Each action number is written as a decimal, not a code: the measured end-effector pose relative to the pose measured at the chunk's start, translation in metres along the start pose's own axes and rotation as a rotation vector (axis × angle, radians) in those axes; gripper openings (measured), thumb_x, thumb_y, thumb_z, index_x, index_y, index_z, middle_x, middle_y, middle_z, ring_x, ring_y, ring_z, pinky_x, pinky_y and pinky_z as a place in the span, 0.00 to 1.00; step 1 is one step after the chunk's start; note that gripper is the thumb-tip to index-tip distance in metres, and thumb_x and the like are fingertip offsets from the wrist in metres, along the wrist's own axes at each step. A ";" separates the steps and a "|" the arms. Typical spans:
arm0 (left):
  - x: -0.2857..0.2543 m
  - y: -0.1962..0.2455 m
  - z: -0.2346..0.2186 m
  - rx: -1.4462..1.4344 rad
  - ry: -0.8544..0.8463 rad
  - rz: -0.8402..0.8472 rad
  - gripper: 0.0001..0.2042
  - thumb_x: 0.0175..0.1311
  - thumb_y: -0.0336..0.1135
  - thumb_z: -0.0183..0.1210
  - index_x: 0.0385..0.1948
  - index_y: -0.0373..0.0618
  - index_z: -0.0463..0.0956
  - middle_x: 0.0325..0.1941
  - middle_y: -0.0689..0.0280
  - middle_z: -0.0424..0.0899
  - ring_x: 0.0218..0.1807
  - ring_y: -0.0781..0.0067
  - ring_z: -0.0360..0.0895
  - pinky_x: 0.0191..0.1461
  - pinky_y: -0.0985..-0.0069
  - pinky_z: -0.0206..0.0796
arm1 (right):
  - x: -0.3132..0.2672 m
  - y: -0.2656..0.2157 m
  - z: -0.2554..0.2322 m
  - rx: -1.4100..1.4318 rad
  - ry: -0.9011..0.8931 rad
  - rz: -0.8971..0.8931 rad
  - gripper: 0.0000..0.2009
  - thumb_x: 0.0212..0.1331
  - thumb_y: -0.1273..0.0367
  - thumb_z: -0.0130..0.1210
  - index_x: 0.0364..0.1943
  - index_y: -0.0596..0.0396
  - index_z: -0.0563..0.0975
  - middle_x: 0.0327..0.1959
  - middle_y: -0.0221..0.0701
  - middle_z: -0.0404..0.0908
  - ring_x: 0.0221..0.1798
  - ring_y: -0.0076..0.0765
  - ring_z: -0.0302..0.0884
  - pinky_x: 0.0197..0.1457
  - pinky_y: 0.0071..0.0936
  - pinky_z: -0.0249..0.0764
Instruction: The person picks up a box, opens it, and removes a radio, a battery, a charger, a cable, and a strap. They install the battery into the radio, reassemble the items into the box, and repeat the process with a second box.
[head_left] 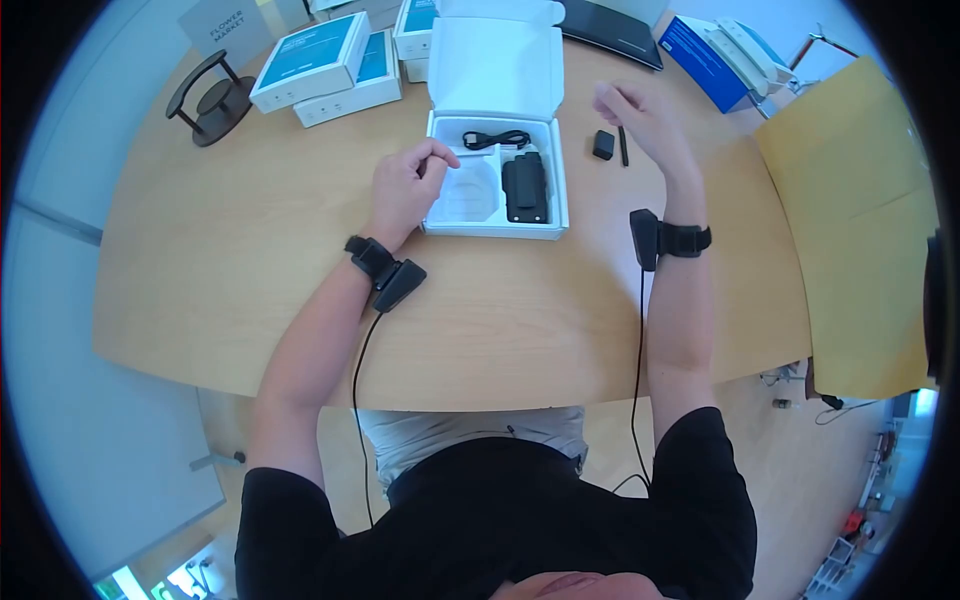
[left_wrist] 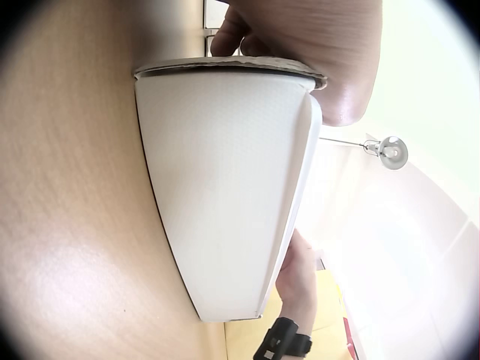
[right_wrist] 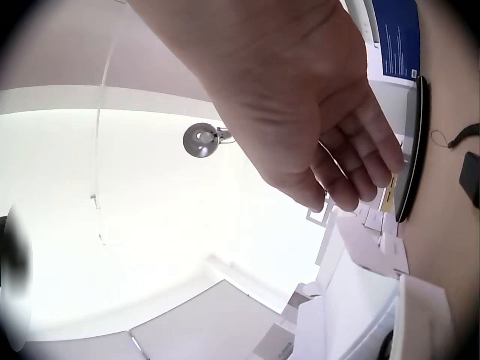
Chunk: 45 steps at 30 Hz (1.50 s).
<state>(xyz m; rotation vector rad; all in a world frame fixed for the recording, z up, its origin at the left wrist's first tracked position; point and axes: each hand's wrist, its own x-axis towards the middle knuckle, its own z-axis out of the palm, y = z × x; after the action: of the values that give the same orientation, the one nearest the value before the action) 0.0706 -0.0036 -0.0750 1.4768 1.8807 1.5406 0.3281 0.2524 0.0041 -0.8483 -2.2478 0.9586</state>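
Note:
An open white box (head_left: pixel 495 229) stands in front of me with its lid (head_left: pixel 495 65) raised. In its right side lies a blocky black device (head_left: pixel 525 188); a coiled black cable (head_left: pixel 495 139) lies at the back, and a moulded hollow on the left. My left hand (head_left: pixel 408 185) holds the box's left edge, its fingers curled over and beside the wall. My right hand (head_left: pixel 645 125) hovers above the table right of the box, fingers loosely bent, nothing in them. Near it lie a small black block (head_left: pixel 603 145) and a thin black strap (head_left: pixel 624 147) with a cord loop.
White-and-teal boxes (head_left: pixel 318 60) are stacked at the back left, beside a dark wooden stand (head_left: pixel 220 105). A closed laptop (head_left: pixel 615 32) and a blue box (head_left: pixel 705 65) sit at the back right. A yellow sheet (head_left: pixel 855 220) borders the table's right side. Cables hang from both wrist cameras.

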 end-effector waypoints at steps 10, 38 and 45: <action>0.000 0.002 -0.001 0.012 -0.026 -0.030 0.12 0.74 0.30 0.53 0.36 0.43 0.87 0.22 0.74 0.80 0.21 0.87 0.73 0.25 0.81 0.62 | -0.027 -0.067 0.090 -0.476 -0.292 -0.135 0.27 0.82 0.52 0.46 0.45 0.65 0.85 0.44 0.45 0.88 0.51 0.53 0.83 0.59 0.44 0.77; 0.001 0.001 0.002 -0.029 0.014 -0.011 0.10 0.70 0.29 0.55 0.34 0.43 0.87 0.14 0.72 0.73 0.18 0.84 0.71 0.25 0.77 0.60 | -0.012 0.011 -0.056 0.286 0.111 0.071 0.27 0.74 0.45 0.58 0.50 0.58 0.89 0.52 0.35 0.88 0.62 0.35 0.81 0.74 0.33 0.70; 0.001 0.001 0.002 -0.027 0.003 -0.037 0.10 0.71 0.29 0.54 0.33 0.43 0.87 0.15 0.71 0.76 0.18 0.83 0.73 0.24 0.77 0.61 | -0.001 0.073 -0.033 -0.225 0.089 0.393 0.29 0.71 0.44 0.60 0.44 0.61 0.90 0.46 0.37 0.90 0.55 0.32 0.81 0.66 0.31 0.71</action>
<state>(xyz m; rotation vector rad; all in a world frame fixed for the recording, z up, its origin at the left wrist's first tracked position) 0.0721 -0.0017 -0.0745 1.4206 1.8712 1.5465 0.3760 0.3056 -0.0329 -1.4432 -2.1819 0.8199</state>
